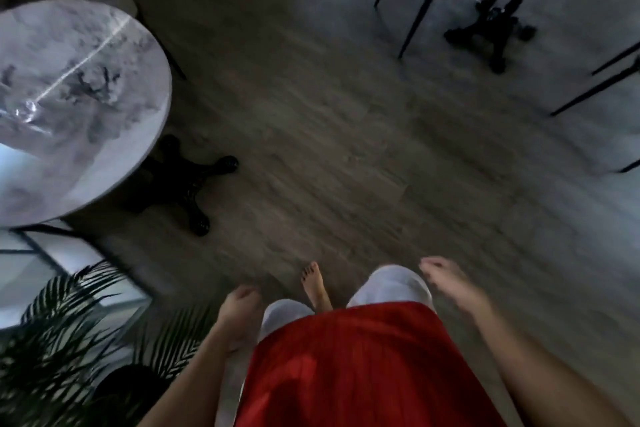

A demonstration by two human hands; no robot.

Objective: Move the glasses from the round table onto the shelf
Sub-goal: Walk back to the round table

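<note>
While both arms hang loose at the person's sides, seemingly for walking, the left hand and right hand hold nothing, their fingers relaxed and lightly curled. Ahead and left of the left hand stands the round desk. A blurred glint on it is probably the glasses.

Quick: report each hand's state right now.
Left hand: open, fingers loosely curled, holding nothing.
Right hand: open, fingers relaxed, holding nothing.
</note>
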